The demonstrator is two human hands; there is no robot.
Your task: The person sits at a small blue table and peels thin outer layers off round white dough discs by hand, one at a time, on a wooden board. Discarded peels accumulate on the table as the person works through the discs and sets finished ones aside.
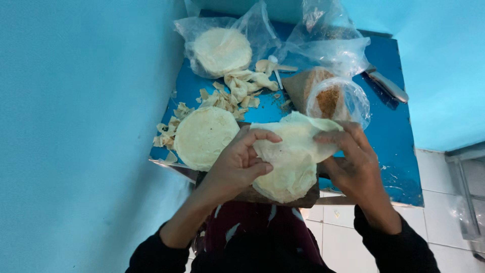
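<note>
The left hand (pixel 235 164) pinches the left edge of a thin, pale dough wrapper (pixel 290 151) between thumb and fingers, and the right hand (pixel 353 162) grips its upper right edge, so both hands are closed on the same sheet. The wrapper sits in the middle of the frame, lifted and partly folded over a stack of similar rounds (pixel 285 184) resting on a dark board (pixel 308 198).

The sheet looks very light, limp and easily torn; it seems safest taken by the rim with flat fingertips and peeled slowly, not tugged from 1 corner.

Just left of the hands lies another stack of round wrappers (pixel 204 136) on the blue worktop (pixel 394 131). Torn dough scraps (pixel 227 98) trail from it toward the upper middle. At the top left a clear plastic bag (pixel 222 48) holds more rounds, and right of centre a second bag holds brown crumbly filling (pixel 331 101). A knife (pixel 386 86) lies at the upper right.
</note>
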